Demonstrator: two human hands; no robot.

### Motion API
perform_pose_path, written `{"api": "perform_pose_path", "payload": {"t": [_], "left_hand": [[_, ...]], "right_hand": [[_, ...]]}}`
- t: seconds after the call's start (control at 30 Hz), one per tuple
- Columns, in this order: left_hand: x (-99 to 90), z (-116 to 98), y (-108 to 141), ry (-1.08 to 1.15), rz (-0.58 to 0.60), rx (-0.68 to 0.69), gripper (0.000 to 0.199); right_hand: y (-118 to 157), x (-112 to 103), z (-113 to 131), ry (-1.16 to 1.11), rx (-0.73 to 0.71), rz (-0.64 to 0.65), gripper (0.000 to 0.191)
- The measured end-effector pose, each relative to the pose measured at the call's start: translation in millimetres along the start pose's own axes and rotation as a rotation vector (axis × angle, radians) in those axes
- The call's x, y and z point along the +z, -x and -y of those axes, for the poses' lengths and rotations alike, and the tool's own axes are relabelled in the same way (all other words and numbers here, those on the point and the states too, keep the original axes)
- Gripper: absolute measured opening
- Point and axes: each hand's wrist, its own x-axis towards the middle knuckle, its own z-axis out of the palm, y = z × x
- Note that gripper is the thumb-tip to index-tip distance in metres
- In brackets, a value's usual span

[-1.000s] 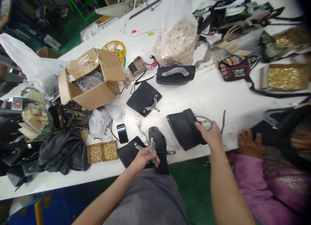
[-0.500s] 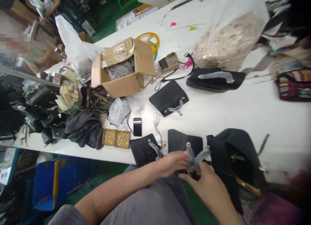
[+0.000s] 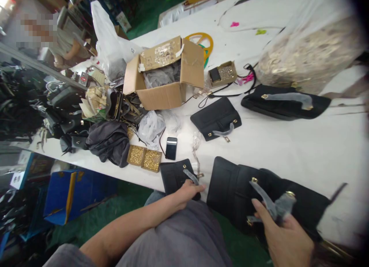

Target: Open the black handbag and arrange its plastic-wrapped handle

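Note:
My left hand [image 3: 188, 191] rests on a small black bag flap [image 3: 175, 175] at the table's near edge, fingers on its plastic-wrapped handle. My right hand [image 3: 284, 242] grips the wrapped handle of a larger black bag [image 3: 233, 188] that lies over the near edge in front of me; a second dark bag [image 3: 305, 209] lies against it. Further back lie another black flap piece [image 3: 216, 116] and a long black bag [image 3: 285, 103] with gold fittings.
An open cardboard box [image 3: 168, 76] stands mid-table, with a phone [image 3: 171, 148], two small trays of gold hardware [image 3: 144, 158], plastic bags and a pile of dark bags [image 3: 108, 142] to the left. A big clear bag of fittings [image 3: 308, 53] sits far right. Another person sits far left.
The view swung right to left. My right hand pulled the larger black bag toward me and now grips its handle. My left hand let go of one flap piece and reached the small one.

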Motion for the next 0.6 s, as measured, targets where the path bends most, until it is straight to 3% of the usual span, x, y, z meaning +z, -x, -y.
{"api": "perform_pose_path", "payload": {"t": [0.07, 0.13, 0.23, 0.3, 0.4, 0.5, 0.6], "left_hand": [[7.2, -6.1, -7.2, 0.079, 0.093, -0.034, 0.063], [8.4, -15.1, -6.8, 0.133, 0.164, -0.044, 0.063], [-1.2, -24.1, 7.1, 0.209, 0.289, -0.009, 0.068], [-8.0, -26.2, 18.4, 0.333, 0.428, 0.044, 0.063], [-6.7, -28.4, 31.0, 0.311, 0.430, 0.164, 0.057], [3.0, -31.0, 38.2, 0.260, 0.397, 0.203, 0.060], [5.7, -31.1, 40.4, 0.251, 0.321, 0.195, 0.052]], "right_hand": [[-2.2, -0.9, 3.2, 0.031, 0.040, 0.024, 0.055], [-1.9, 7.3, 4.3, 0.038, -0.039, 0.047, 0.059], [11.6, 33.8, 7.7, 0.064, -0.332, 0.076, 0.051], [29.9, 59.4, 16.0, 0.091, -0.574, 0.110, 0.031], [62.1, 102.8, 37.9, 0.225, -0.786, 0.106, 0.021], [89.1, 138.1, 57.7, 0.451, -0.886, 0.125, 0.052], [107.2, 151.3, 64.8, 0.583, -0.960, 0.232, 0.060]]}}
